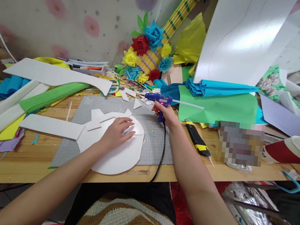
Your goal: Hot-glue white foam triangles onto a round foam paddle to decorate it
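- One striped knit top [131,219], openwork, brown and cream, at the bottom edge.
- Black cord [163,150] in the way, trailing over the gray cutting mat [156,151] and the wooden table edge.
- At centre, on that mat: smooth white cutout [118,158], rounded body, straight neck towards the left, small flat strips on top.
- Left hand [116,134] laid on it, fingers apart.
- Right hand [166,114] clamped around a blue glue gun [157,98], translucent stick out the back.
- Right of centre: black-and-yellow utility knife [197,138]; paper cup [279,152] at the right edge.
- Crowding the left: green paper roll [50,96], curved white board piece [56,73].
- Beyond, upper centre: yellow guitar shape [146,61] with crinkled paper flowers [154,34].
- Upper right: glossy white panel [238,39], upright, faint red outline.
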A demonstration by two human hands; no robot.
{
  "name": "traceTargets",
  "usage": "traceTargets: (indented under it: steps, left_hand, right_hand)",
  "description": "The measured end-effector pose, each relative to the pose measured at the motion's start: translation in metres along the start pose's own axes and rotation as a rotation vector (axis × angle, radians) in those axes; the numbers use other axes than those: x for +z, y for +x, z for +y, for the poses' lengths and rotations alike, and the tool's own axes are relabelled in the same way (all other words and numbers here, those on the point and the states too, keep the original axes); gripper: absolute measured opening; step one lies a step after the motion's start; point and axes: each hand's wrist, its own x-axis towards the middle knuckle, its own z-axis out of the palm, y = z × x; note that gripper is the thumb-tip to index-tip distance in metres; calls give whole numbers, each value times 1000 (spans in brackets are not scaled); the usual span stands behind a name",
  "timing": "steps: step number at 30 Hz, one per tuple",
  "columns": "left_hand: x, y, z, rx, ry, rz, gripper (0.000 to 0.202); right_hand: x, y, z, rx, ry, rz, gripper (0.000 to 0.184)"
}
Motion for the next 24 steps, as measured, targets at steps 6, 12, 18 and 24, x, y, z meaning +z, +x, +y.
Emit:
traceTargets:
  steps: [6, 12, 18, 24]
  left_hand:
    - [-24, 30, -3, -109, 9, 21, 29]
    - [-11, 48, -12, -327, -104, 39, 51]
    - [8, 39, -23, -270, -16, 22, 47]
    - [8, 39, -27, -219, 0, 29, 45]
  right_hand:
    - [-1, 1, 1, -13, 23, -22, 47]
    - [-2, 1, 0, -13, 22, 1, 47]
    - [-2, 1, 1, -20, 6, -21, 47]
    - [0, 1, 0, -18, 2, -10, 47]
